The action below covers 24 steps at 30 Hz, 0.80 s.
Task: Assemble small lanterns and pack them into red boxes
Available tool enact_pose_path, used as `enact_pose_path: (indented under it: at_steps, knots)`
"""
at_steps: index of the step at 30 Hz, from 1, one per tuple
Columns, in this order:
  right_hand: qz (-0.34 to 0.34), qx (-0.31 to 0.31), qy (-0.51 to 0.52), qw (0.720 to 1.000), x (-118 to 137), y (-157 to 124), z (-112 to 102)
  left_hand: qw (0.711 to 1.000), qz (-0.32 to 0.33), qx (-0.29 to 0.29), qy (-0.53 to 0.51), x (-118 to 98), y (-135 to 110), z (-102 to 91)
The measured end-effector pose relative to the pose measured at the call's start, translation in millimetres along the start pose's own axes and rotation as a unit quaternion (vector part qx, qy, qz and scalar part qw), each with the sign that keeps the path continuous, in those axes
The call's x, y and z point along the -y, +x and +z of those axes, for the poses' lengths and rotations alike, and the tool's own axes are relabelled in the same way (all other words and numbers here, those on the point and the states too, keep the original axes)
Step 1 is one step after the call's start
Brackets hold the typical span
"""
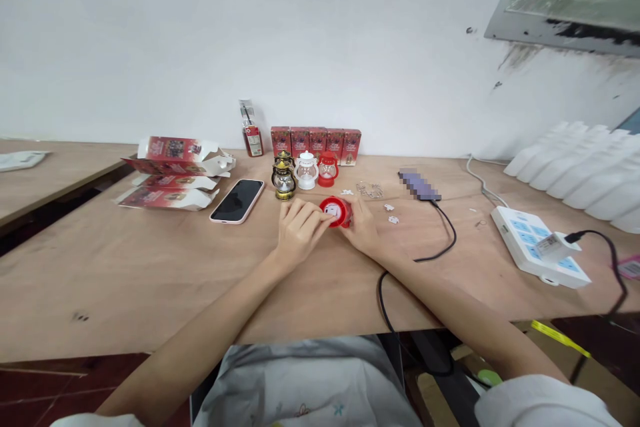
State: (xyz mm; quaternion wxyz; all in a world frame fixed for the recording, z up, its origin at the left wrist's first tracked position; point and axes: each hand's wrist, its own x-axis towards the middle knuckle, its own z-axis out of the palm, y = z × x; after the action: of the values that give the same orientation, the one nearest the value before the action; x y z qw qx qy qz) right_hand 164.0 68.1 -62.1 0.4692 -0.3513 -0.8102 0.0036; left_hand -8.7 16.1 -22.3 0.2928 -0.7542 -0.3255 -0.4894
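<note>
A small red lantern (343, 204) lies tipped over in my right hand (362, 227), its round base turned toward me. Inside the red rim of that base is a white, label-like area. My left hand (299, 232) is closed, with thumb and fingertips pinched together at the base; whatever is between them is too small to make out. Just beyond my hands stand a white lantern (307, 171), another red lantern (328, 171) and bronze-and-gold lanterns (285, 181). Small white cut pieces (393, 219) and a cluster of thin metal bits (369, 190) lie right of my right hand.
Red printed boxes (310, 141) and a bottle (253, 137) stand by the wall. Unfolded cartons (170, 181) and a phone (237, 201) lie left. To the right are a second phone (420, 185) on a black cable, a power strip (537, 247) and white stacked shapes (575, 167).
</note>
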Motion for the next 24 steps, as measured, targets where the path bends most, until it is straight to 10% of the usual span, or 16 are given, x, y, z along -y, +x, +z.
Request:
enact_pose_path:
  at_steps: [11, 16, 20, 24]
  knots:
    - [-0.007, 0.001, -0.003, 1.000, 1, 1, -1, 0.999, -0.030, 0.036, -0.005, 1, -3, 1.4]
    - [-0.018, 0.000, 0.004, 1.000, 0, 1, -1, 0.980, -0.160, 0.060, -0.102, 3, -3, 5.2]
    - [-0.029, 0.004, 0.019, 0.999, -1, 1, -1, 0.897, -0.345, 0.091, -0.261, 7, -1, 12.1]
    - [-0.022, 0.007, 0.016, 1.000, -3, 1, -1, 0.754, -0.461, 0.146, -0.444, 8, 4, 15.6]
